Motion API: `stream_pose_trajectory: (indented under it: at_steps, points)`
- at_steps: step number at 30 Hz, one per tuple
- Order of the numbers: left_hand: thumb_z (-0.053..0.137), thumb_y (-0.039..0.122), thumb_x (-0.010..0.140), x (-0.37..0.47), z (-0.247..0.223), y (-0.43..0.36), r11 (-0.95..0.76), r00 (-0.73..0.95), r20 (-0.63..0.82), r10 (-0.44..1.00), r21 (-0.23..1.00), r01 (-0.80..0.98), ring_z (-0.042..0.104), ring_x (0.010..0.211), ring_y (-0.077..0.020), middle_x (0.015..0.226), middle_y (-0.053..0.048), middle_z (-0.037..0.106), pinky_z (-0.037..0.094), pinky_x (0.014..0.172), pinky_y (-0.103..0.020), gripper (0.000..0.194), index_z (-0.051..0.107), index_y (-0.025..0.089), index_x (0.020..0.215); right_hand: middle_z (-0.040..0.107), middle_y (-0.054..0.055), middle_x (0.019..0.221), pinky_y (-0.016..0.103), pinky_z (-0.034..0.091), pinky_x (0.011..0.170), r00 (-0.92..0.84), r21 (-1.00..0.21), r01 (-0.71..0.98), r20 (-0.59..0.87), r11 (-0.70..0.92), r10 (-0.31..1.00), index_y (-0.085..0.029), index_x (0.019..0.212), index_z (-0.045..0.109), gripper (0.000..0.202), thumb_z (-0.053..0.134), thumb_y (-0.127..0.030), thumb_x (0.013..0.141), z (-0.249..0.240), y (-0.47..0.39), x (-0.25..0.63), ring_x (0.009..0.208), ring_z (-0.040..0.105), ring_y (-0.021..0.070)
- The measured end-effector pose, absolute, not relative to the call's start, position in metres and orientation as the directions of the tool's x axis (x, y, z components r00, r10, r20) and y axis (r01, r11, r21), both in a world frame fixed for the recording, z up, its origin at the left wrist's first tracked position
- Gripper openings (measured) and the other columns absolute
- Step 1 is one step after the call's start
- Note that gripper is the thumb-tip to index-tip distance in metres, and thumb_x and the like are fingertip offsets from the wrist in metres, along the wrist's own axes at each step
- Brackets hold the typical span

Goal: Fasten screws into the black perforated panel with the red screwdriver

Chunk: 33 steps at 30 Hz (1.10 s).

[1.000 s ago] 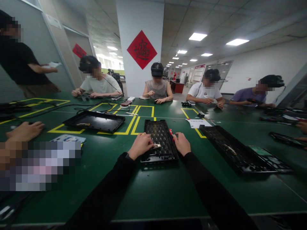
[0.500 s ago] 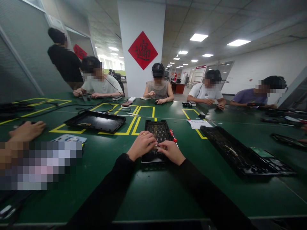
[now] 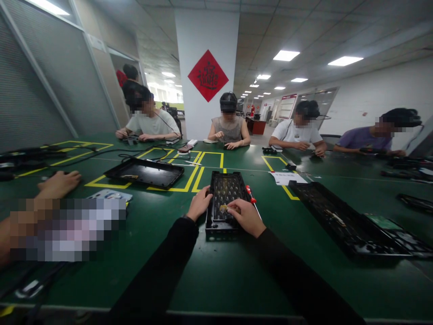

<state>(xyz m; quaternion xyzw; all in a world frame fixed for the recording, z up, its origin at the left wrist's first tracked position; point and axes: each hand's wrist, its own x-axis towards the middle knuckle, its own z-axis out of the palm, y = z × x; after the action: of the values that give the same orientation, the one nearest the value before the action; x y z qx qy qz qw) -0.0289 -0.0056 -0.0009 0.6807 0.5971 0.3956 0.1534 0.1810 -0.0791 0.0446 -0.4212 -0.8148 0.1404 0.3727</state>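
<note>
Presently, small yellowish piece [image 3: 223, 208] pinched by right hand [image 3: 247, 216] over black rectangular plastic tray [image 3: 221, 225]; left hand [image 3: 199, 204] touching its left side, grip unclear; red-handled screwdriver [image 3: 251, 194] just right.

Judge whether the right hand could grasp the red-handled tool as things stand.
Probably yes: the red-handled tool lies beside the black tray, close to the right hand, handle uncovered, though that hand holds a small part.

- Centre: small piece [image 3: 223, 208], partly covered by the right hand [image 3: 246, 215], too small to identify.
- Right of centre: writing on the paper [image 3: 290, 178], blurred.
- Left edge: co-worker's arm [image 3: 45, 194], cut off.
- Right edge: black frame [image 3: 415, 201], cut off.
</note>
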Motion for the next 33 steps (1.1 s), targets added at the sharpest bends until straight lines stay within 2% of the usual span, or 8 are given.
stream_pose_trajectory:
  at_steps: [7,16,23,33]
  points:
    - [0.036,0.028,0.082,-0.025,0.000,-0.003,-0.194,-0.055,0.343,0.938,0.649,0.736,0.050,0.110,-0.0202,0.122,-0.003,0.054,0.037,0.093,-0.034,0.043,0.043,0.024,0.125,0.067,0.004,0.080,0.025,0.044,0.066,-0.430,-0.660,0.463,0.417,0.592,0.801,-0.017,0.087,0.065,0.018,0.054,-0.030,0.081,0.044,-0.078,0.182,0.070,0.060,0.0138]
    - [0.035,0.029,0.083,-0.020,0.002,0.005,-0.163,-0.079,0.335,0.939,0.635,0.755,0.050,0.111,-0.0195,0.125,-0.001,0.052,0.037,0.095,-0.033,0.043,0.043,0.025,0.126,0.064,0.003,0.072,0.023,0.042,0.060,-0.551,-0.611,0.441,0.394,0.658,0.736,-0.015,0.079,0.066,0.020,0.057,-0.034,0.078,0.050,-0.067,0.183,0.062,0.056,0.0119]
    - [0.037,0.030,0.083,-0.019,0.000,0.009,-0.215,-0.042,0.356,0.934,0.651,0.728,0.047,0.115,-0.0208,0.129,-0.003,0.048,0.034,0.098,-0.034,0.045,0.042,0.022,0.127,0.063,0.003,0.074,0.023,0.042,0.062,-0.597,-0.548,0.446,0.406,0.707,0.692,-0.015,0.077,0.065,0.018,0.059,-0.032,0.077,0.053,-0.071,0.186,0.066,0.056,0.0125]
    - [0.046,0.031,0.079,-0.020,-0.001,0.009,-0.233,-0.021,0.343,0.939,0.682,0.693,0.049,0.112,-0.0218,0.125,-0.006,0.052,0.035,0.097,-0.035,0.048,0.044,0.020,0.126,0.065,0.004,0.076,0.024,0.043,0.066,-0.638,-0.572,0.392,0.396,0.721,0.661,-0.016,0.078,0.068,0.016,0.062,-0.031,0.075,0.054,-0.068,0.194,0.070,0.058,0.0134]
